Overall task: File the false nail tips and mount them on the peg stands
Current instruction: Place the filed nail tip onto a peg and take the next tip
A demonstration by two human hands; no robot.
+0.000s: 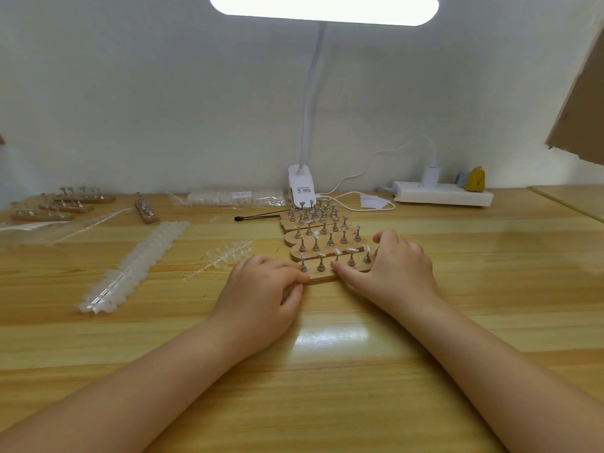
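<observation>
Here both hands grip the nearest peg stand (327,275): left hand (261,295) fingers curled, right hand (397,268) fingers spread.

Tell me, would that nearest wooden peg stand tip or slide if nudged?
The nearest peg stand looks flat and low, so it probably slides rather than tips. The table looks glossy, likely slippery. Its thin pegs may wobble.

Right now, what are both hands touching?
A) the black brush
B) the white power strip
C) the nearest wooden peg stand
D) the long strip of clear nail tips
C: the left hand and right hand grip the ends of the nearest wooden peg stand.
</observation>
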